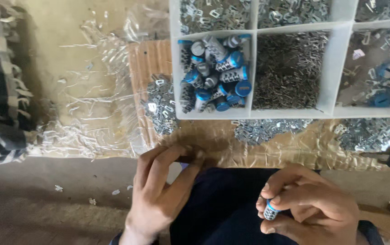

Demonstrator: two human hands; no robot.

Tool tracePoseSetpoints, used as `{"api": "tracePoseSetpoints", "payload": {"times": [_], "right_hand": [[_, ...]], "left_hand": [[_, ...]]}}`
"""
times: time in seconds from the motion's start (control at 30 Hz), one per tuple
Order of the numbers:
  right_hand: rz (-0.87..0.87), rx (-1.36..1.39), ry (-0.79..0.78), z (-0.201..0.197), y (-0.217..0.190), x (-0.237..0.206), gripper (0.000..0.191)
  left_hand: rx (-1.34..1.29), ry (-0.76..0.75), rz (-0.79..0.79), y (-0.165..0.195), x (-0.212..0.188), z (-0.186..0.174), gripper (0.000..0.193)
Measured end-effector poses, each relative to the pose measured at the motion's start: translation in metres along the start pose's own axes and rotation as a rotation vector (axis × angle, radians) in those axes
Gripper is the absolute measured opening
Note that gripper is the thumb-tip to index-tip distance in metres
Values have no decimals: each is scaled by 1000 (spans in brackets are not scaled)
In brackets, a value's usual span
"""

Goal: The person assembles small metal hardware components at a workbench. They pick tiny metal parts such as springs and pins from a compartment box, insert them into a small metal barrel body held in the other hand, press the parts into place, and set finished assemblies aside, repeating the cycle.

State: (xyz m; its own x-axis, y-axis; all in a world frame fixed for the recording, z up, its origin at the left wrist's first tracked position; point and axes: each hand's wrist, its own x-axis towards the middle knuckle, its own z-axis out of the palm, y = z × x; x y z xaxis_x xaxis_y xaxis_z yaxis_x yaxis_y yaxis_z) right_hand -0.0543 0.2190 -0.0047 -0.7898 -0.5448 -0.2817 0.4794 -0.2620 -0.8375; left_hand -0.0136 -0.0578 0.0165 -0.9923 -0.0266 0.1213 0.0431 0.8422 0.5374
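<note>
Head view, right hand [310,204]: lower right of frame; fingers clamped on a small blue-and-grey cylindrical part [270,210], held over the dark lap.
Head view, left hand [161,190]: lower centre; fingers together, pinched at the tips on something too small to tell, at the edge of the counter [267,147].
Head view, supply: white divided tray [335,68], upper right; matching parts heaped in its left compartment [215,75], metal clips [161,106] loose beside.
Step, judged: fitting a small piece to the held part.
Next move, judged: requires both hands brought together, piece aligned with the part's end.
</note>
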Motion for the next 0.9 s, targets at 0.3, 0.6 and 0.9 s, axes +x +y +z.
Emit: {"api": "tracePoseSetpoints", "payload": {"times": [0.3,0.6,0.9], "right_hand": [[-40,114,128,-8,-3,-9,44],[-40,128,205,-34,-8,-33,35],[-84,-271,-116,-43,-20,-19,38]], "left_hand": [[-377,112,-239,50,-13,29,26],[-517,-74,157,101,53,46,27],[-1087,-288,-353,90,18,54,26]]}}
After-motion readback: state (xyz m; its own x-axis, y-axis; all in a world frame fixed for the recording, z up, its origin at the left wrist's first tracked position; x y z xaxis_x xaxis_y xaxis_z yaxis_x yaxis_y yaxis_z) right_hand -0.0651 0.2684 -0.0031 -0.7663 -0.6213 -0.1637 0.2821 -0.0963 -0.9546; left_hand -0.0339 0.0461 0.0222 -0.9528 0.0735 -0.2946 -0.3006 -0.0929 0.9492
